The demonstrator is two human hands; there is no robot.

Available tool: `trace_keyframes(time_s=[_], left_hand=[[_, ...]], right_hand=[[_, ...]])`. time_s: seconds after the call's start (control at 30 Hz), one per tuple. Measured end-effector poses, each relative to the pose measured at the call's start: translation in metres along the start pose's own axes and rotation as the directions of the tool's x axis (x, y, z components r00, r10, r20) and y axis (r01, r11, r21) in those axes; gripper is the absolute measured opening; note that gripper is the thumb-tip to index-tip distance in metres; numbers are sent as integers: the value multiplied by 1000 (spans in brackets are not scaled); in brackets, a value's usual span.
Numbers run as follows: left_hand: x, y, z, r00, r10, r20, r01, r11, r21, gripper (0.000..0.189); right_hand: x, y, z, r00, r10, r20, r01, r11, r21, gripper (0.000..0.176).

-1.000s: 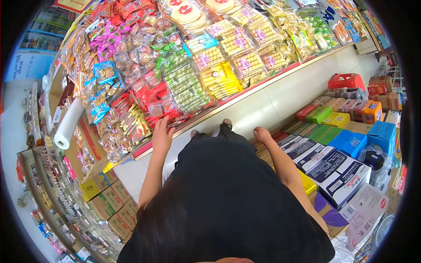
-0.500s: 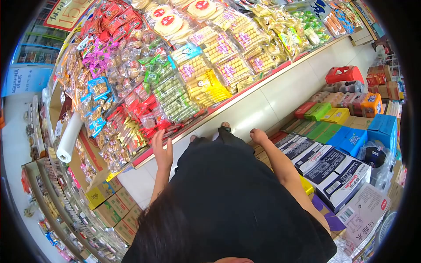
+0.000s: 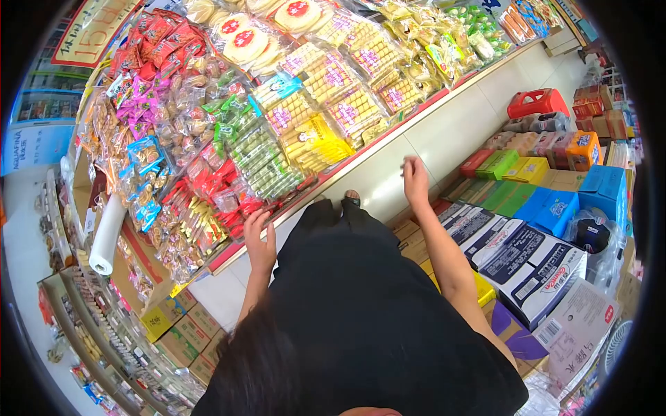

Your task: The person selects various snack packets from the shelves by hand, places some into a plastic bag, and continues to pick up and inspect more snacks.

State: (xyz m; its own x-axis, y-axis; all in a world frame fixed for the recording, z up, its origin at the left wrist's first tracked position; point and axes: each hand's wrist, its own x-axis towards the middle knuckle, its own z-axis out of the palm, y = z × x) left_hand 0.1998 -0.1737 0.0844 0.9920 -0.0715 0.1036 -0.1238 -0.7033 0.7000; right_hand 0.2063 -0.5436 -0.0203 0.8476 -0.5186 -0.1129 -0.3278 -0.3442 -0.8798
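Note:
My left hand [image 3: 259,239] is near the red front edge of the snack display, just below the red packets [image 3: 225,182], with its fingers apart and nothing held. Over the floor to the right, my right hand [image 3: 415,179] is raised in the gap between the display and the stacked boxes; its fingers look loosely bent and slightly blurred, so their closure is unclear. Nearest the left hand's side are green packets [image 3: 260,158] and a yellow packet of rolls [image 3: 320,142]. No packet touches my right hand.
Stacked cartons [image 3: 520,267], blue boxes [image 3: 555,213] and a red container [image 3: 538,102] line the right side. A white plastic roll [image 3: 108,234] leans at the left, above shelves [image 3: 104,340]. The display's edge [image 3: 388,142] runs diagonally across the view.
My right hand has moved up and forward, away from the boxes. My left hand stays near the display edge, slightly lower in view. The display has shifted a little left in view.

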Motion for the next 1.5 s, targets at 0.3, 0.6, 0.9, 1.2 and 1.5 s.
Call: trace_keyframes(time_s=[0.3,0.6,0.9,1.2,1.5], left_hand=[[26,-8,-7,990,125,71,-115,985,-132,20],[50,-5,-13,970,230,77,-208,952,-225,16],[72,9,-12,931,310,193,-219,897,-385,12],[103,65,12,702,296,648,203,789,-580,24],[91,71,35,615,189,766,670,388,-633,30]], right_hand=[[66,-115,-3,989,-134,70,146,965,-216,22],[62,-116,-6,994,-110,-21,104,979,-177,22],[5,-154,-35,968,-212,-134,226,969,98,19],[-47,-187,-7,979,-203,-10,194,917,348,16],[-74,-192,25,983,-169,78,111,870,481,16]])
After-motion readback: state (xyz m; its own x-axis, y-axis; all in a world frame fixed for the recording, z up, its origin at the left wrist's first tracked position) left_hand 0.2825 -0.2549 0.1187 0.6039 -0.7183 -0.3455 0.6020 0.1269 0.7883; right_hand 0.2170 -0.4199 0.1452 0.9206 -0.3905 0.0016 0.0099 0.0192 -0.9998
